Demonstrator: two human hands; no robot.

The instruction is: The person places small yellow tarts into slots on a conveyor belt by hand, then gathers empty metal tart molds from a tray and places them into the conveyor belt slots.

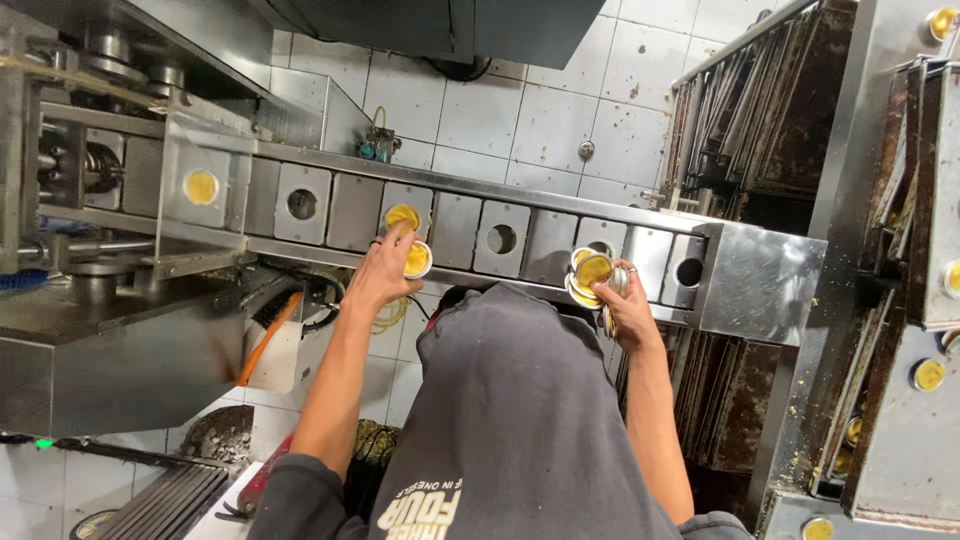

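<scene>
Tart cups [590, 270] in both hands — mouths upward

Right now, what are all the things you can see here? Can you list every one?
conveyor: one, silver metal, across the middle, with round holes in its plates
filled cup on the conveyor: one, yellow, far left plate
filled cup in a hole: one, yellow, just above the left hand
small round cup: one, yellow inside, held in the left hand
stack of small round cups: several, silver with yellow inside, held in the right hand
baking trays: many, dark brown, standing on edge at upper right
wall tiles: many, white, behind the conveyor
orange hose: one, below the conveyor at left
grey shirt: one, bottom centre
left hand: one, holding a cup at the conveyor
right hand: one, gripping the stack
</scene>
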